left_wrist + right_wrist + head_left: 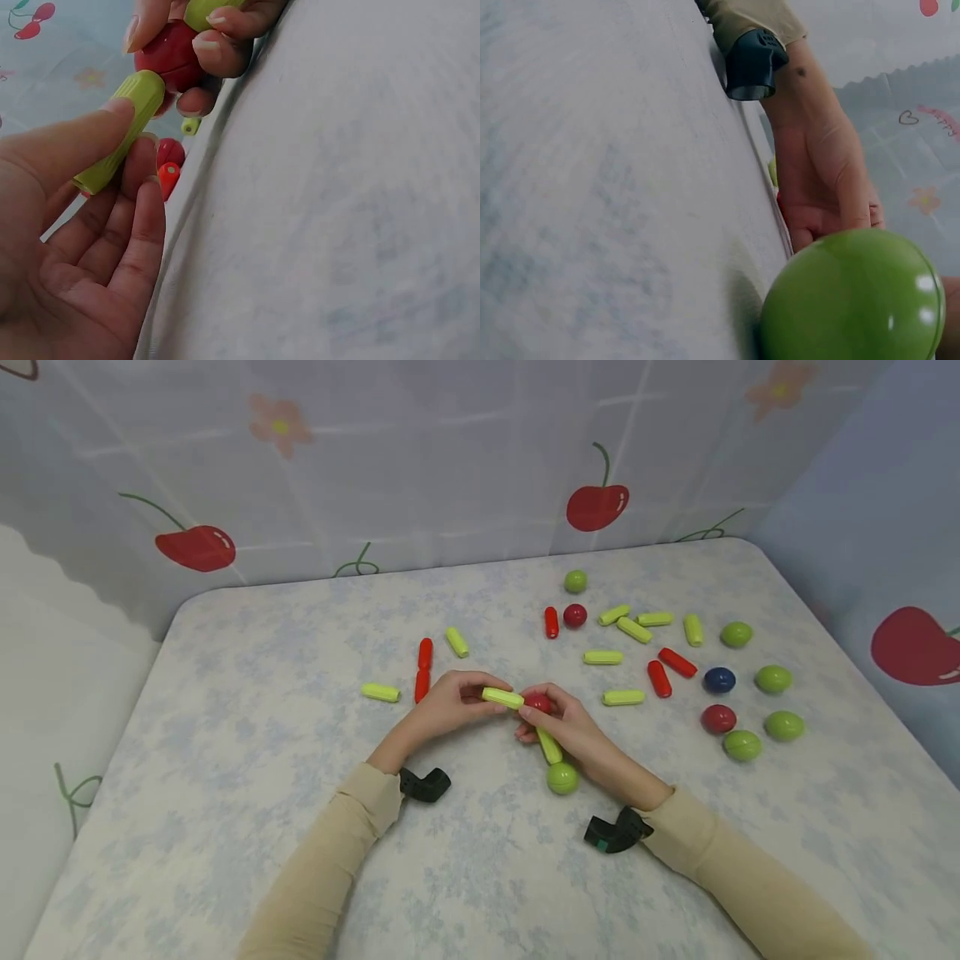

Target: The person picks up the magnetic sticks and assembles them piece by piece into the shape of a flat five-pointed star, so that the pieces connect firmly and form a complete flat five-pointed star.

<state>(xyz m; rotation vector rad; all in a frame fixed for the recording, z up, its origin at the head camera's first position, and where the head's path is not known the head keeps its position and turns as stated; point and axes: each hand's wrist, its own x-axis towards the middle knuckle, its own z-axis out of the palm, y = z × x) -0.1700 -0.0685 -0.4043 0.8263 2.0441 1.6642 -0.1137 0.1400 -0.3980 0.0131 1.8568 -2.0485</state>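
green ball [562, 778] nearest me tips a yellow-green stick [549, 746] meeting the red ball [537, 702] gripped in my right hand [573, 731]; my left hand [456, 699] pinches a ribbed stick [502, 697] against it. beyond, on the table [262, 760], a red rod [551, 622] lies beside a crimson ball [575, 616].

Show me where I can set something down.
Bare table lies left of the leftmost yellow stick, and at the front between the sleeves. Crowded: around the blue ball on the right, and near the left hand and right hand.
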